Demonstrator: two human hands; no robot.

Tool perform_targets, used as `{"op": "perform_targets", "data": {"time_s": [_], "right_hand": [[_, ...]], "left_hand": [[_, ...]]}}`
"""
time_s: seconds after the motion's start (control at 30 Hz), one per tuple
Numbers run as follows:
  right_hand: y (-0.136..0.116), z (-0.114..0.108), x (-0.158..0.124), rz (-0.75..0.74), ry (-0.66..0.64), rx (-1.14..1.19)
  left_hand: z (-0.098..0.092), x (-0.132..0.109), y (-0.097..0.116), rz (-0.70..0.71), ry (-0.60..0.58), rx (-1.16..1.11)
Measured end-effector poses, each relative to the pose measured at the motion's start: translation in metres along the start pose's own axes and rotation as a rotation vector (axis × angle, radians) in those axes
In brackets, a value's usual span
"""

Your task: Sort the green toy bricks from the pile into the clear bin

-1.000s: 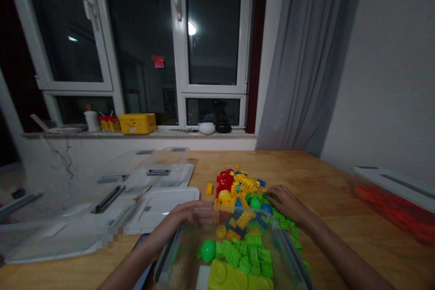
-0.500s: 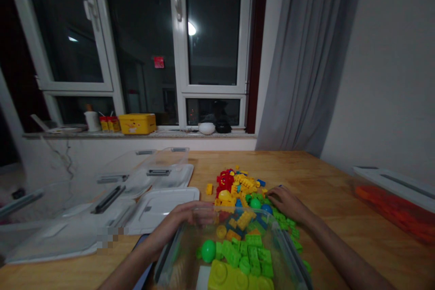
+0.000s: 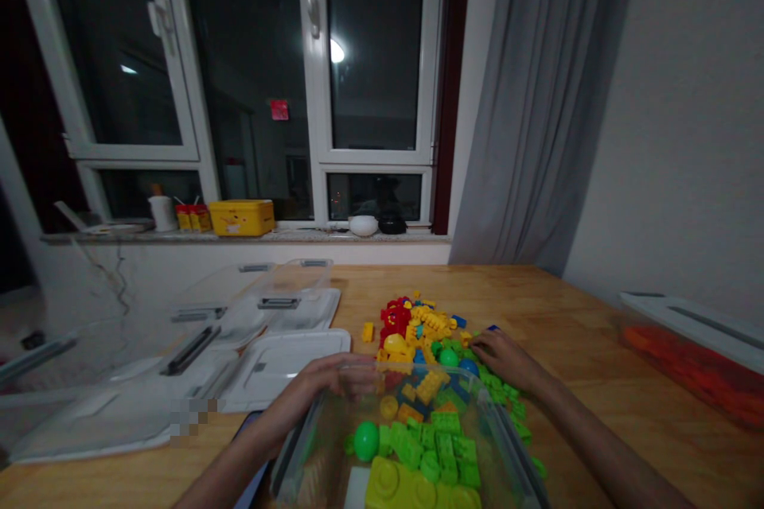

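A clear plastic box [image 3: 322, 445] with grey side latches stands in front of me, holding several green building blocks [image 3: 445, 449], a green ball and a large yellow-green block [image 3: 418, 485]. My left hand [image 3: 340, 374] grips its far left corner, fingers bent along the outer side of the far wall. Beyond the box lies a heap of red, yellow, green and blue blocks [image 3: 433, 324]. My right hand [image 3: 501, 354] is at the heap's right side, fingers bent and bunched among green blocks; whatever they pinch is hidden. A small blue piece [image 3: 493, 328] shows just behind its knuckles.
White lids [image 3: 286, 362] and more clear boxes [image 3: 196, 354] occupy the table's left side. One lidded box of orange-red pieces [image 3: 686, 366] stands at the right edge. A lone yellow block [image 3: 368, 332] sits left of the heap. A yellow bin [image 3: 242, 217] is on the windowsill.
My right hand has shifted very slightly, and more of the blue piece behind it shows. The left hand and the box keep their place.
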State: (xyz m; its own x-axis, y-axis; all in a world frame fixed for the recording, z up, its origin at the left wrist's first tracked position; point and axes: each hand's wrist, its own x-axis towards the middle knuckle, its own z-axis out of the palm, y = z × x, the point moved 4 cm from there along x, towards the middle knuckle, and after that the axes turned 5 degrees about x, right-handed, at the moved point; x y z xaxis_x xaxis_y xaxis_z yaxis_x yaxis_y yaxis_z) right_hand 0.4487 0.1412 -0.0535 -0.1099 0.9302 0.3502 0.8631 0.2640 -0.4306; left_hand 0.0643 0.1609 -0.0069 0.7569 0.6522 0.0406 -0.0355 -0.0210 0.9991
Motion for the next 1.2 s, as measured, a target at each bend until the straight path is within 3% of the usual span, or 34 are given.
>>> {"op": "perform_targets", "data": {"time_s": [0.4,0.67,0.77,0.9,1.07,1.2], "right_hand": [[-0.003,-0.018,0.002,-0.011,0.176,0.096],[-0.022,-0.03,0.006,0.11,0.285,0.548],[-0.04,-0.031,0.005,0.105,0.229,0.797],[-0.072,-0.035,-0.002,0.075,0.061,0.989],[-0.105,-0.038,-0.013,0.031,-0.096,1.066],[-0.112,-0.031,-0.015,0.036,-0.145,1.042]], "left_hand": [[0.011,-0.007,0.01,0.005,-0.003,-0.018],[0.011,-0.006,0.007,0.039,-0.018,-0.03],[0.008,-0.003,0.004,0.049,-0.042,-0.033],[0.01,-0.001,0.003,0.048,-0.087,-0.099],[0.01,-0.001,0.005,0.026,-0.046,-0.088],[0.008,0.0,0.004,-0.013,-0.041,-0.056]]}}
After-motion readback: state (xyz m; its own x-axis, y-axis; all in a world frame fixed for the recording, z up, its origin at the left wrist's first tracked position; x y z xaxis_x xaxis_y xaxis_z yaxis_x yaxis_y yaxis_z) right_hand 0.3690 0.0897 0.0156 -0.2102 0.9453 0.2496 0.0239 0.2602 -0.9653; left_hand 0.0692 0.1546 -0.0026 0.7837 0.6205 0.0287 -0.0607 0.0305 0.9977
